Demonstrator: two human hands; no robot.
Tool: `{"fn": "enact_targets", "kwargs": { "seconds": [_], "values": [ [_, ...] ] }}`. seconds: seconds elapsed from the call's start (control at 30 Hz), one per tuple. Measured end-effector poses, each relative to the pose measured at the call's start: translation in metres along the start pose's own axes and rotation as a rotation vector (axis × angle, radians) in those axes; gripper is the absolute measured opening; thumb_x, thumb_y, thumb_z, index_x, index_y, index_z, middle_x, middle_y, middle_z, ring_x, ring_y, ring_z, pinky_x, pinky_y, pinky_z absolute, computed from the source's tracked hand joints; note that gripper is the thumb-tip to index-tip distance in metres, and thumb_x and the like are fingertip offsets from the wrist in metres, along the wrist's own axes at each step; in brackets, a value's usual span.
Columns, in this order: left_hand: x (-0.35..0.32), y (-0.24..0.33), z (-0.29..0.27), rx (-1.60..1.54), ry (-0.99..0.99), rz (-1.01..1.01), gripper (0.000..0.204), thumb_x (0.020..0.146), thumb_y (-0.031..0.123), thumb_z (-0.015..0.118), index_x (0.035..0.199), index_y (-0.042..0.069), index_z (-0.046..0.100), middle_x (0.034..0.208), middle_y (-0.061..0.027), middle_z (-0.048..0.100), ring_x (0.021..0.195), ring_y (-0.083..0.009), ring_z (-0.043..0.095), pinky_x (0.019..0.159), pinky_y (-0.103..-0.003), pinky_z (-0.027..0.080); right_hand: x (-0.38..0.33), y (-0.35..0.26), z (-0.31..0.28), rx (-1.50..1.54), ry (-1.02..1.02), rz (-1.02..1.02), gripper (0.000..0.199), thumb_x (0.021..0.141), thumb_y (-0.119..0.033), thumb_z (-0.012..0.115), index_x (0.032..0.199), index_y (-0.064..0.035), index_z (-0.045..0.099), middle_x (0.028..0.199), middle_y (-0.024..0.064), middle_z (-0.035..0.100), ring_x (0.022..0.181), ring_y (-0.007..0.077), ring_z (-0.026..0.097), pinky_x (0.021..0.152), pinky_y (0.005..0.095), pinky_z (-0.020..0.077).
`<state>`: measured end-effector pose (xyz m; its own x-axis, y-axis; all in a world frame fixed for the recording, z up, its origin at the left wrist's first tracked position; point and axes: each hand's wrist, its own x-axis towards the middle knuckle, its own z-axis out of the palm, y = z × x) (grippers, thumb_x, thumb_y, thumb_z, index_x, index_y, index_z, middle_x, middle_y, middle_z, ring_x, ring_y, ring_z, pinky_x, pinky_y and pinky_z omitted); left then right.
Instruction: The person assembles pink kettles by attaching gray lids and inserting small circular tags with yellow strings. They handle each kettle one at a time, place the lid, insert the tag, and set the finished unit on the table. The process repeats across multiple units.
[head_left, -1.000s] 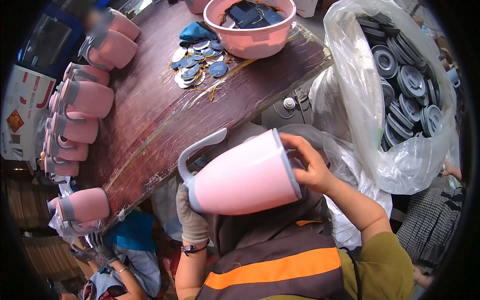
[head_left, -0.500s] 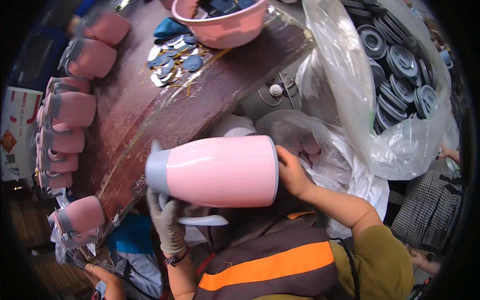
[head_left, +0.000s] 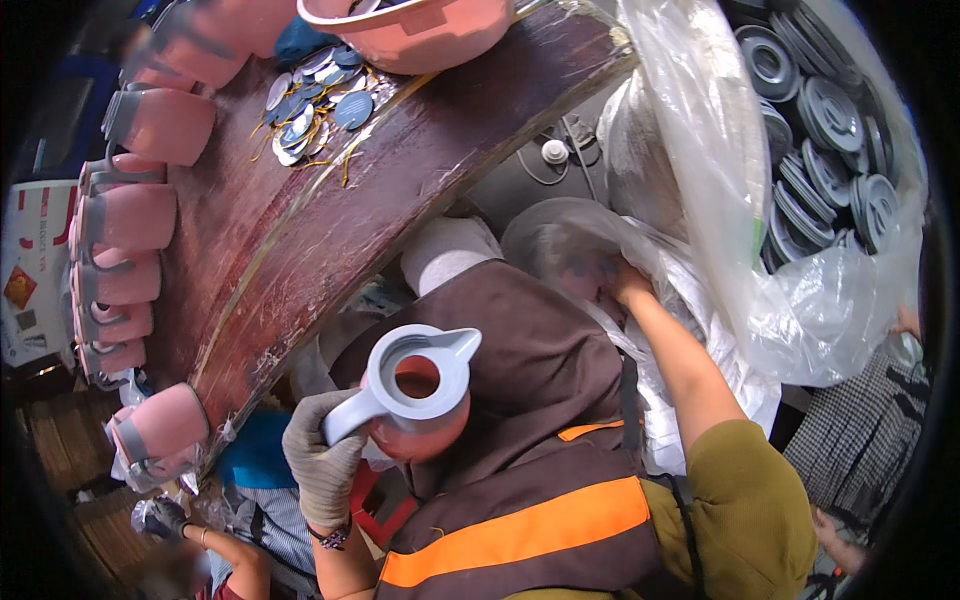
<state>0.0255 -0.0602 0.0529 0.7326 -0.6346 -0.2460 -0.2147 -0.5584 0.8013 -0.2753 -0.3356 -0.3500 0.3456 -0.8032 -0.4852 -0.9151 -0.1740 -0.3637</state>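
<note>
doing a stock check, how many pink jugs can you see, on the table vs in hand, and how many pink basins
Pink jugs on the wooden table: 7, in a row down its left edge
Pink jug in the gloved left hand: 1
Pink basin: 1
Total: 9

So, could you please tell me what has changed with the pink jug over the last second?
The pink plastic jug with the grey collar turned from sideways to upright. The right hand let go and went into a clear bag. The gloved left hand still grips its handle.
</note>
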Motion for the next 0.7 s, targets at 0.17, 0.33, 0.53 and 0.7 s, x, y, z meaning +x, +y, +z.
{"fn": "enact_targets", "kwargs": {
  "seconds": [0.17, 0.33, 0.53, 0.7],
  "values": [
    [0.005, 0.008, 0.005, 0.011, -0.048, -0.155, 0.016, 0.07, 0.005, 0.071, 0.082, 0.004, 0.061, 0.077, 0.0014, 0.057, 0.07, -0.007, 0.052, 0.063, -0.022, 0.042, 0.015, 0.011, 0.005, -0.046, -0.252, 0.203, 0.068, 0.074, -0.038, 0.068, 0.134, -0.0138, 0.046, 0.135, 0.0184, 0.048, 0.125, 0.0357, 0.046, 0.104, 0.0434, 0.0379],
    [0.015, 0.002, 0.012, 0.034, -0.077, -0.137, 0.017, 0.07, 0.006, 0.073, 0.083, 0.004, 0.062, 0.074, 0.0025, 0.059, 0.068, -0.0056, 0.053, 0.061, -0.021, 0.042, -0.003, -0.026, -0.011, -0.252, -0.037, -0.074, 0.063, 0.078, -0.033, 0.064, 0.133, -0.0078, 0.044, 0.128, 0.0179, 0.053, 0.12, 0.0363, 0.05, 0.096, 0.044, 0.0435],
    [0.024, 0.014, 0.025, 0.119, -0.231, -0.06, 0.026, 0.071, 0.014, 0.075, 0.091, 0.002, 0.064, 0.077, -0.0046, 0.062, 0.072, -0.0101, 0.057, 0.066, -0.026, 0.047, -0.073, -0.148, -0.156, 1.32, -0.465, -0.341, 0.086, 0.076, -0.028, 0.069, 0.145, -0.0003, 0.025, 0.128, 0.0128, 0.051, 0.112, 0.0199, 0.054, 0.094, 0.0327, 0.0439],
    [0.014, 0.019, 0.03, 0.094, -0.279, 0.014, 0.023, 0.074, 0.012, 0.076, 0.09, 0.002, 0.064, 0.078, -0.0019, 0.061, 0.074, -0.0071, 0.056, 0.066, -0.022, 0.045, -0.139, -0.252, -0.206, 0.585, -0.193, -1.111, 0.081, 0.067, -0.029, 0.073, 0.137, -0.0076, 0.04, 0.134, 0.0188, 0.042, 0.126, 0.0344, 0.041, 0.106, 0.043, 0.0326]
  ]
}}
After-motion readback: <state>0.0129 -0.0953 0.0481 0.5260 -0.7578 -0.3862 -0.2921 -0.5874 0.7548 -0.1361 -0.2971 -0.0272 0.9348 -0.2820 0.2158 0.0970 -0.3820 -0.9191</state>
